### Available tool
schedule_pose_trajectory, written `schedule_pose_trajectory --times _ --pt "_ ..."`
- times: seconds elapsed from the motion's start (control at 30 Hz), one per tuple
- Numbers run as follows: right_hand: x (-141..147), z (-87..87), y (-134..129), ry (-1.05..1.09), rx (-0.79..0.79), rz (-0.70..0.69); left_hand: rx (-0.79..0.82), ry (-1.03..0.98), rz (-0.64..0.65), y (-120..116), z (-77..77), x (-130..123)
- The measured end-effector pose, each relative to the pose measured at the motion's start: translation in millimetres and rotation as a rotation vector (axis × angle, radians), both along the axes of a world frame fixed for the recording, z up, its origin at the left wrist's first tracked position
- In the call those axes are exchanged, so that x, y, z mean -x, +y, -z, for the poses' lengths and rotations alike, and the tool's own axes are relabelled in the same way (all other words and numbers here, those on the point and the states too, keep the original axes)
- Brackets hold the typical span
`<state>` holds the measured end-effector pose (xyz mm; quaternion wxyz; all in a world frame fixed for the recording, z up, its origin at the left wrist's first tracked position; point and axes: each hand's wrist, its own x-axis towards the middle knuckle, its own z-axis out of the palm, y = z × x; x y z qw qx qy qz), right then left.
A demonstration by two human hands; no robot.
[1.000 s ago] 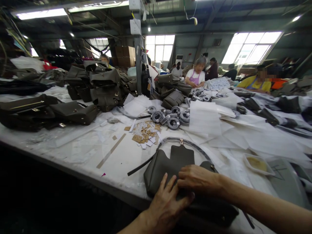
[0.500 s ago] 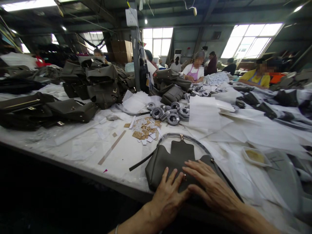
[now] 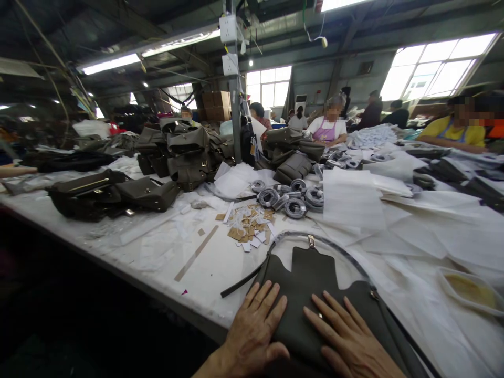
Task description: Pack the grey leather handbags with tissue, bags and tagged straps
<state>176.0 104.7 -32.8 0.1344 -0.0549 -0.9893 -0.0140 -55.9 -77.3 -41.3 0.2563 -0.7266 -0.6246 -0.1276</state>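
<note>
A dark olive handbag (image 3: 303,278) lies at the near edge of the white work table, with its flap tab and a gold buckle pointing away from me. Its strap (image 3: 342,252), partly wrapped in clear film, curves around the far side, and a loose strap end sticks out to the left. My left hand (image 3: 258,320) rests flat on the left part of the bag with fingers stretched out. On the right part lies my right hand (image 3: 348,333), its fingers spread over the surface. A small metal piece shows beside the right fingers. The bag's near edge is out of view.
Beyond the bag are a heap of paper tags (image 3: 252,223) and several coiled straps (image 3: 295,207). White foam sheets (image 3: 354,205) cover the right side, near a plastic tub (image 3: 470,289). More bags (image 3: 114,194) are piled left. A post (image 3: 236,115) rises mid-table; people work behind.
My hands have moved apart and now lie flat on the bag, the left further left. The bag appears more spread out and flatter. The camera view has shifted left.
</note>
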Motion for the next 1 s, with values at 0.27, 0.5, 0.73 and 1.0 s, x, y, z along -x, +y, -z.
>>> schedule_pose_trajectory --times 0.27,0.5,0.73,1.0 --pt "19.2 -9.7 22.2 -0.116 0.065 -0.205 0.203 0.04 0.045 42.1 -4.0 -17.7" --pt "16.1 12.9 45.8 0.076 0.14 -0.261 0.348 0.041 0.139 78.1 -2.6 -6.4" --pt "16.9 19.0 47.5 0.099 0.067 -0.229 -0.028 0.189 0.125 56.7 -3.2 23.4" --pt "17.8 -14.1 36.3 -0.07 0.474 -0.165 -0.224 0.124 0.165 67.6 11.2 -25.0"
